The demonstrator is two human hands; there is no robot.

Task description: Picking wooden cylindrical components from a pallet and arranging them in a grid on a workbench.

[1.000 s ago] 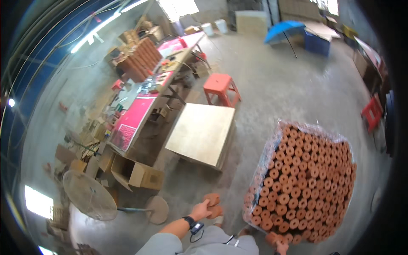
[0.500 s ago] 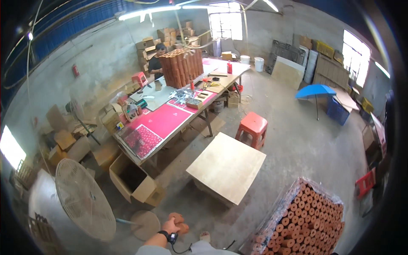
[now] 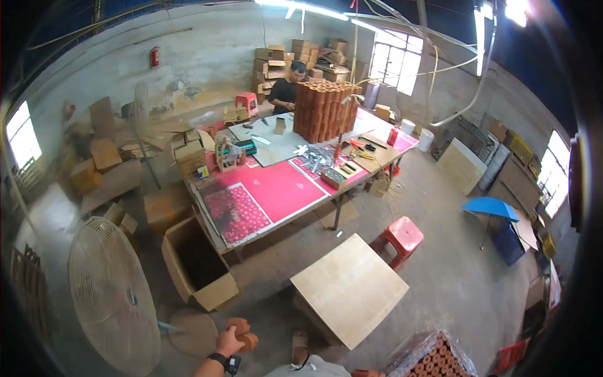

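My left hand, low and left of the middle, grips reddish-brown cylinders. At least two rounded pieces show past its fingers; a dark wrist device sits on that arm. The held pieces are near a round brown base on the floor. At the lower right, a wrapped stack of reddish-brown cylinders shows their holed ends. A reddish-brown shape is cut off by the lower edge, and I cannot make out what it is. My right hand cannot be made out.
A pale square board stands ahead, beside a red stool. Left are a large fan and an open carton. The long table bears tools and upright brown tubes; a person sits behind it.
The view has swung left and forward, so the table appears larger and the cylinder stack slips lower. My left hand still holds the reddish-brown cylinders, now lower in the picture.
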